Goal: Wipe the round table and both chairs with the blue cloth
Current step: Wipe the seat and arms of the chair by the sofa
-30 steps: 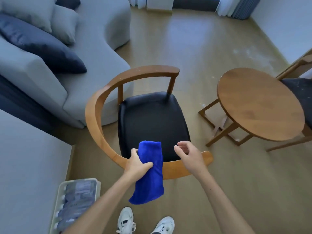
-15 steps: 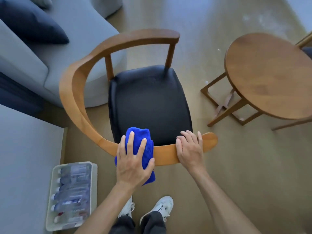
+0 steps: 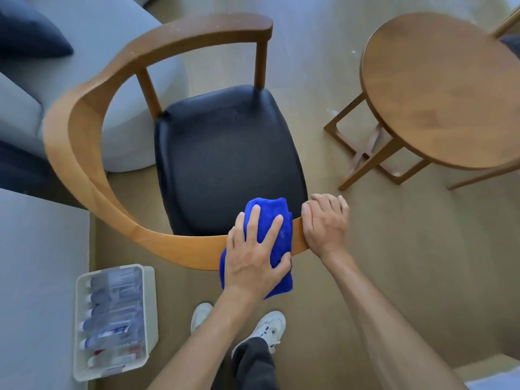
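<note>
A wooden armchair with a black seat [image 3: 225, 159] stands right in front of me, its curved wooden rail [image 3: 84, 130] looping round to my side. The blue cloth [image 3: 270, 212] is draped over the near part of that rail. My left hand [image 3: 253, 257] lies flat on the cloth with spread, straight fingers and presses it onto the wood. Just to the right, my right hand [image 3: 323, 223] curls its fingers over the rail's end and grips it. The round wooden table [image 3: 444, 88] stands at the right. Only a sliver of the second chair [image 3: 510, 22] shows behind it.
A grey sofa [image 3: 84, 29] with a dark cushion stands close behind the chair at the left. A white bin of bottles [image 3: 112, 319] sits on the floor by my left foot, next to a grey surface [image 3: 36, 277]. Wooden floor lies between chair and table.
My left hand has slid the cloth rightward along the rail, up against my right hand. My right hand went from lying flat on the rail to gripping its end. The view has moved closer.
</note>
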`<state>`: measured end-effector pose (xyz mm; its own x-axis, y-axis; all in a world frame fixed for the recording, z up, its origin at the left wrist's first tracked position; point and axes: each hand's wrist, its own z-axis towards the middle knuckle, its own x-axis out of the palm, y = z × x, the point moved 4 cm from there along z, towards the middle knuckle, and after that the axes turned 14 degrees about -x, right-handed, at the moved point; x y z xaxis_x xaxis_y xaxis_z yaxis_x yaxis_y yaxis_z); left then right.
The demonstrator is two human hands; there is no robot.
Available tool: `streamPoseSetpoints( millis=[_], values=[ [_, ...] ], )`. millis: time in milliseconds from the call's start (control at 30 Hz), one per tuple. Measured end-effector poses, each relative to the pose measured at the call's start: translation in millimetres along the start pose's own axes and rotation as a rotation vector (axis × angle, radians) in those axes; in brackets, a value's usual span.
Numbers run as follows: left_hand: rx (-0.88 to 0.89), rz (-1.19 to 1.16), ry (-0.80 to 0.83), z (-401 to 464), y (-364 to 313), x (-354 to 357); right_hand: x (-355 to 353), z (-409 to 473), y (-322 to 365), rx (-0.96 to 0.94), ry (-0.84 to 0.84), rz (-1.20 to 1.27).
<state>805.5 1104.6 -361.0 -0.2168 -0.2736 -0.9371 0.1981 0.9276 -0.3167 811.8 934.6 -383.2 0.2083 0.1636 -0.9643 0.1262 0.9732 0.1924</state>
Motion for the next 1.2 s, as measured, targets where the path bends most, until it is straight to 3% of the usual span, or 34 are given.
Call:
streamPoseSetpoints(
  millis=[133,267,367,500,600,700,833,900,1200],
  values=[
    [0.022,0.025,-0.048,-2.5,84.6,-24.0,-1.9,0.6,2.5,0.003,0.041,-0.033],
    [-0.117,0.024,-0.128,7.3,137.1,-44.6,2.2,-1.5,28.8,-0.072,0.085,-0.114],
    [-0.228,-0.015,-0.159,4.9,109.1,-40.0,9.3,-9.9,68.6,-0.173,0.069,-0.065],
    [-0.163,-0.011,-0.131,-1.1,56.1,-22.2,10.0,-11.3,72.6,-0.165,0.094,-0.061],
    [-0.085,-0.036,-0.085,2.0,52.1,-19.8,8.6,-10.2,71.7,-0.183,0.125,-0.067],
    [0.062,-0.016,-0.029,3.8,100.0,-31.5,7.9,-10.0,72.1,-0.178,0.111,-0.046],
    [0.106,0.173,-0.101,33.2,216.5,-79.4,8.3,-9.8,72.8,-0.171,0.085,-0.033],
    [0.121,0.259,-0.095,48.9,241.5,-93.6,9.0,-8.7,75.5,-0.154,0.084,-0.025],
    [-0.089,0.018,-0.135,8.7,140.2,-51.4,5.3,-6.1,83.6,-0.124,0.084,-0.061]
  ],
)
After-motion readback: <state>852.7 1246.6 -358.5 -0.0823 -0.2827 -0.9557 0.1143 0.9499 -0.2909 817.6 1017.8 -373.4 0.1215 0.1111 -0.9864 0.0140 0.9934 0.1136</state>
